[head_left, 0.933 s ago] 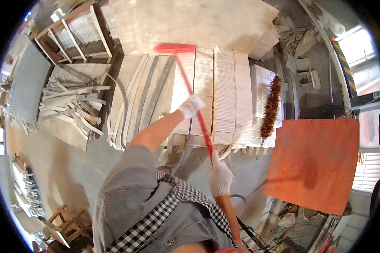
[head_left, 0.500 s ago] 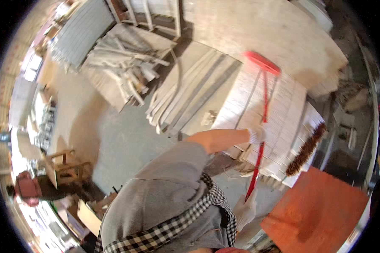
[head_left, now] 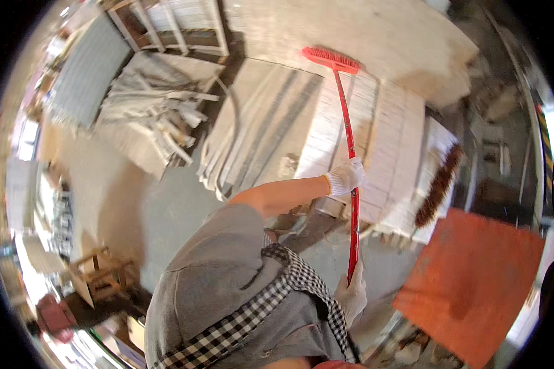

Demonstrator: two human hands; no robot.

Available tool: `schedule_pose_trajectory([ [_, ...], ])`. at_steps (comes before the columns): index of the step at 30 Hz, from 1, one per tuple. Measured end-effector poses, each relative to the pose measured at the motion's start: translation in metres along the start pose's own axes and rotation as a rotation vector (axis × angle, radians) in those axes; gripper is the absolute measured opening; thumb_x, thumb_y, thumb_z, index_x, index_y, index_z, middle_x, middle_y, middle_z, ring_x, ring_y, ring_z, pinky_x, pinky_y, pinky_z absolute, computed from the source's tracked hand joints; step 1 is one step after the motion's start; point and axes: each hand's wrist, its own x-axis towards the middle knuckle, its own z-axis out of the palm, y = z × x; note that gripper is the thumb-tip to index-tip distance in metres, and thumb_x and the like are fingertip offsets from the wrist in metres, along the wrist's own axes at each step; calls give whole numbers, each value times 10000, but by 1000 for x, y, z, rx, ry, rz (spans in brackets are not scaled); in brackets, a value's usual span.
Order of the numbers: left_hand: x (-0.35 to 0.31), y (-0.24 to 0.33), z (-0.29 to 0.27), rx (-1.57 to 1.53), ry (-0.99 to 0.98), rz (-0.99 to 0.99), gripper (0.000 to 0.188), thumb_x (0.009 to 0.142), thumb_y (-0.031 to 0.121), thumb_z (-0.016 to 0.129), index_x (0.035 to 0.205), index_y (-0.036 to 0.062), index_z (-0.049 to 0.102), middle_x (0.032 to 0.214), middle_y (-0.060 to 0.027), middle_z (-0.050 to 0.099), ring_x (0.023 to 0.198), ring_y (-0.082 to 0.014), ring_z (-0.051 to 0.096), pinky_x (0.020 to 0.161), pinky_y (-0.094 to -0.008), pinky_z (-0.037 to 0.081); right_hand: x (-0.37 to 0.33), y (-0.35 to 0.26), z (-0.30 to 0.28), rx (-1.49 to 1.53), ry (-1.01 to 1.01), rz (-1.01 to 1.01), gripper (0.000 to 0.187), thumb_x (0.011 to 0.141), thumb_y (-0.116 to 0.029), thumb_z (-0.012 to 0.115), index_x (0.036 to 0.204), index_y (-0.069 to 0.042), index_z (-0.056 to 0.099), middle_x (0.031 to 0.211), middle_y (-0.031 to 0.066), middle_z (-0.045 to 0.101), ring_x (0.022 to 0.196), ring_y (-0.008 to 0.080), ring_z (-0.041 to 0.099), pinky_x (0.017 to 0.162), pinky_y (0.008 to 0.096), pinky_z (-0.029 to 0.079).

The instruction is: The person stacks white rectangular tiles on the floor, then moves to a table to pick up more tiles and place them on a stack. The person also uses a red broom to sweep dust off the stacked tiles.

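A red broom (head_left: pixel 345 117) stretches away from me, its long handle running up to a wide red head with bristles at the far end. The head is over the far edge of the white slatted boards, next to a large pale panel. My left hand (head_left: pixel 346 176), in a white knit glove, is closed round the middle of the handle. Lower down, near my body, my right hand (head_left: pixel 353 296), also gloved, grips the handle's near end; my apron strap and arm hide part of it. Under the handle lie the white boards (head_left: pixel 391 147) in a stack.
A brown-bristled brush (head_left: pixel 438 184) lies on the boards' right side, by an orange-red sheet (head_left: pixel 474 283). Long strips (head_left: pixel 252 123) and a pile of wood offcuts (head_left: pixel 160 104) lie to the left. A pale panel (head_left: pixel 351 24) is at the back; a wooden stool (head_left: pixel 101 273) stands at left.
The broom has swung left and farther from me, and its bristles now show. Both my hands stay on the handle. My view has also shifted, with the surroundings moving left and up.
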Motion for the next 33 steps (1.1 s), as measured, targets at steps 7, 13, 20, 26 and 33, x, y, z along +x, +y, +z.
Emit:
schedule_pose_trajectory([
  [7,27,32,54,84,-222,52,37,780,165,626,782,161,664,724,-53,638,792,-263,629,758,-398,480,-2,0,-6,35,-123,96,545,889,-184,574,1419,-156,451,874,219,661,754,418,656,651,500,514],
  [13,-53,-3,1,-97,-201,-45,198,676,176,739,847,153,643,762,-51,599,846,-281,602,838,-433,454,-12,7,5,127,-76,-47,571,862,-185,628,1416,-165,494,868,197,671,772,393,666,681,479,521],
  [20,41,-15,3,-86,-161,27,210,683,132,726,874,132,639,833,-100,632,878,-311,593,829,-420,456,25,-8,-21,39,59,-37,514,909,-204,577,1405,-151,451,795,219,644,693,432,650,619,529,510],
  [26,10,66,46,-290,-310,72,120,728,58,664,820,135,667,736,-114,624,789,-327,609,756,-424,473,-31,18,-30,119,-180,158,532,924,-270,550,1426,-134,436,849,245,653,771,422,656,663,500,500],
  [33,-59,163,-95,-470,-194,308,116,692,192,704,699,157,595,666,-40,623,687,-265,620,698,-394,430,-190,48,-92,283,-92,171,477,884,-142,652,1348,-110,545,871,217,652,778,348,664,681,389,505],
])
